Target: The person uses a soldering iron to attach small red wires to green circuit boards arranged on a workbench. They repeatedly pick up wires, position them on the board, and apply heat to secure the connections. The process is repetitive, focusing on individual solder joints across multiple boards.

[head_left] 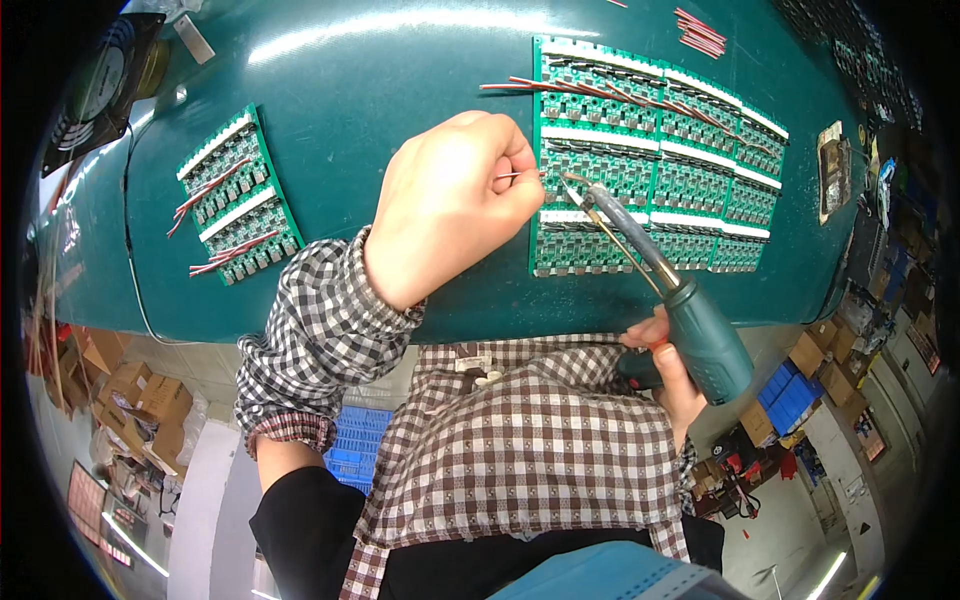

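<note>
We've got the left hand (455,205) curled, thumb and index pinched with no visible gap on a thin wire (507,176), fingertips right at the left edge of the green circuit board panel (690,190); can't tell if they touch it. Right hand (675,375) is wrapped round the handle of a green soldering gun (708,340), thumb side up by the red trigger. Gun's metal tip angles up-left over the panel's left column, middle row, just beside the pinched wire; contact unclear. Panel lies flat on the green bench (400,75), ahead of the right hand, red-and-white wires (610,93) across its top row. Smaller board panel (238,185) sits well left
</note>
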`<state>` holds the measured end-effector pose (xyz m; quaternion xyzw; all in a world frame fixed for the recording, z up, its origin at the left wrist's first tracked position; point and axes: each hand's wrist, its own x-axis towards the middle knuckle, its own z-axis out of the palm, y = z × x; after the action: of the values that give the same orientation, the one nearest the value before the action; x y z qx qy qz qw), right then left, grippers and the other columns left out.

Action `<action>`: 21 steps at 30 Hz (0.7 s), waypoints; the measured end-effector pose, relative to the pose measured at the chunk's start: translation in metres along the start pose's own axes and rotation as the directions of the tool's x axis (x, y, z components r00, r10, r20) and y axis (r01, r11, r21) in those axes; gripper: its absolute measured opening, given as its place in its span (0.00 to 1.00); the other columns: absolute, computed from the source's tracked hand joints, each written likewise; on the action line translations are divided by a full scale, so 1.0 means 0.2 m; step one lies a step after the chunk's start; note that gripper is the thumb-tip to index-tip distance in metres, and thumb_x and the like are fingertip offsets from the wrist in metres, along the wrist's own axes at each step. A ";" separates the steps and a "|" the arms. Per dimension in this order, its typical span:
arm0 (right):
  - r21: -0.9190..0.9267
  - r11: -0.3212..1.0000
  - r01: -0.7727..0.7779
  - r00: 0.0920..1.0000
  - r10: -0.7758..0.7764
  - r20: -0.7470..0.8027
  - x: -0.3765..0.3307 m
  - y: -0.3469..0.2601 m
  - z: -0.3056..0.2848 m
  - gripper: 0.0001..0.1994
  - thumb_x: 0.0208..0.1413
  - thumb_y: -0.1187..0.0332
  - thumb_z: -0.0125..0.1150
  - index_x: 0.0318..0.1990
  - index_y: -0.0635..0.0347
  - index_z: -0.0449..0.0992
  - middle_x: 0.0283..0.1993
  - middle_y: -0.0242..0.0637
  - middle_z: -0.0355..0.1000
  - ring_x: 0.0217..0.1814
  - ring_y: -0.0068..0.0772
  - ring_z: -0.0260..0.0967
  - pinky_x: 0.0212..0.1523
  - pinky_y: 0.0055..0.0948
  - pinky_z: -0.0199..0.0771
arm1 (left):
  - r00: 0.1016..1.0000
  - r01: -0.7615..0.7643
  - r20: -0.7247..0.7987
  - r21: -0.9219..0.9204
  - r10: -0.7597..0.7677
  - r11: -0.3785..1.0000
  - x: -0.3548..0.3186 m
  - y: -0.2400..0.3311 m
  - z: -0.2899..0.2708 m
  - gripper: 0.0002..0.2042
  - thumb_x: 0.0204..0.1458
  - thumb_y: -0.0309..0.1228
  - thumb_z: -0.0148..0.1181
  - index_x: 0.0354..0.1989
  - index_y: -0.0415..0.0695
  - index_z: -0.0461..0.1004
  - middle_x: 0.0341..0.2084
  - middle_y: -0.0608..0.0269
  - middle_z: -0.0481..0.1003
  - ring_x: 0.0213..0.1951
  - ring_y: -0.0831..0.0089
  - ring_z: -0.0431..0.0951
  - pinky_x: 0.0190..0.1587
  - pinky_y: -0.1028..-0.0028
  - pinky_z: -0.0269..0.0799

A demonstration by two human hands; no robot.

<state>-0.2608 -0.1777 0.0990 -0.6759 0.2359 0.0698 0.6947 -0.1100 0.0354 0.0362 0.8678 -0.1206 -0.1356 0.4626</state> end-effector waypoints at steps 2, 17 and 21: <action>0.016 1.000 -0.013 1.000 0.012 0.009 0.00 0.00 0.01 0.13 0.52 0.73 0.61 0.43 0.71 0.71 0.38 0.46 0.72 0.41 0.38 0.73 0.44 0.36 0.77 | 1.000 -0.010 -0.016 0.009 0.010 1.000 -0.01 0.00 0.00 0.04 0.40 0.24 0.61 0.24 0.39 0.73 0.19 0.65 0.69 0.20 0.78 0.68 0.25 0.78 0.66; -0.133 0.991 0.003 0.998 0.006 0.070 0.00 0.02 -0.02 0.19 0.52 0.69 0.61 0.46 0.74 0.68 0.33 0.42 0.70 0.37 0.37 0.71 0.42 0.39 0.75 | 0.994 -0.037 -0.096 0.066 0.043 0.997 -0.03 0.00 0.03 0.04 0.39 0.23 0.62 0.23 0.41 0.72 0.18 0.66 0.67 0.19 0.78 0.66 0.23 0.78 0.65; -0.149 0.989 0.001 0.998 0.008 0.063 0.00 0.02 -0.02 0.24 0.53 0.65 0.62 0.50 0.76 0.65 0.31 0.40 0.68 0.36 0.37 0.70 0.41 0.41 0.76 | 0.992 -0.053 -0.109 0.058 0.059 0.997 -0.03 0.00 0.04 0.05 0.39 0.23 0.62 0.23 0.41 0.72 0.17 0.66 0.67 0.18 0.78 0.66 0.22 0.78 0.64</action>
<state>-0.2640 -0.1814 0.0950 -0.7229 0.2090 0.1097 0.6494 -0.1186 0.0316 0.0332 0.8825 -0.1229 -0.0708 0.4484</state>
